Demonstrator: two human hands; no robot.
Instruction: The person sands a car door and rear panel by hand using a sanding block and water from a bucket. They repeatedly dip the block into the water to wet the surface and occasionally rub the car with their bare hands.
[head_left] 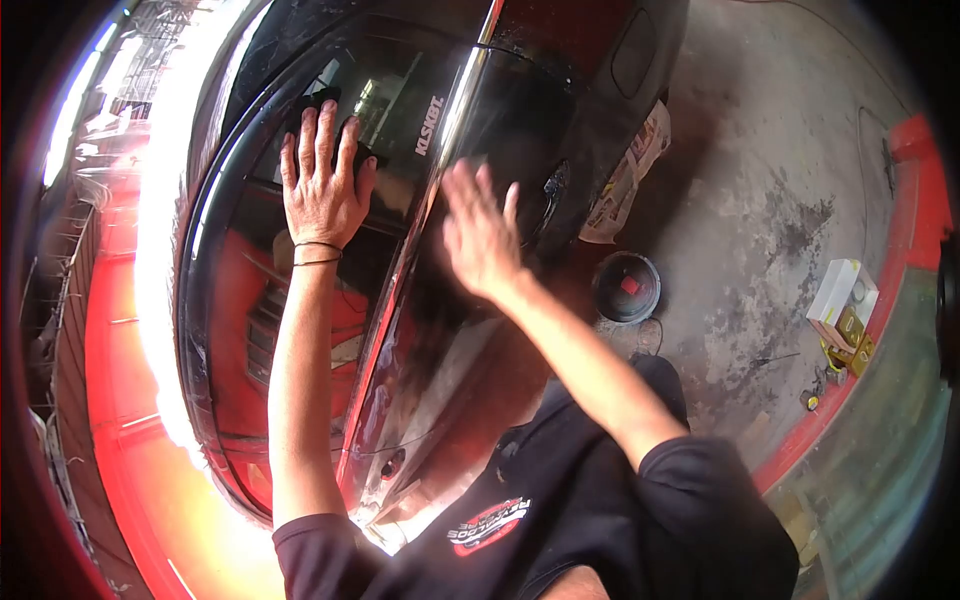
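Note:
My left hand (pixel 325 182) lies flat with fingers spread against the dark side window (pixel 390 70) of a black car, a thin dark band around its wrist. Below the window's lower edge, my right hand (pixel 482 235) is at the dark door panel (pixel 525 110), palm toward it, fingers stretched out and slightly smeared by motion. Neither hand holds anything that shows. Between the two runs a shiny chrome trim strip (pixel 462 95). A pale "KLSKBT." sticker (pixel 428 126) is on the glass beside the strip. The door handle (pixel 552 195) is right of my right hand.
On the concrete floor (pixel 740 200) stands a round dark bucket (pixel 650 300) with a red item inside. Printed paper (pixel 632 178) hangs along the car's lower side. A white-and-yellow box (pixel 842 297) sits by a red-edged ledge (pixel 808 425) at right.

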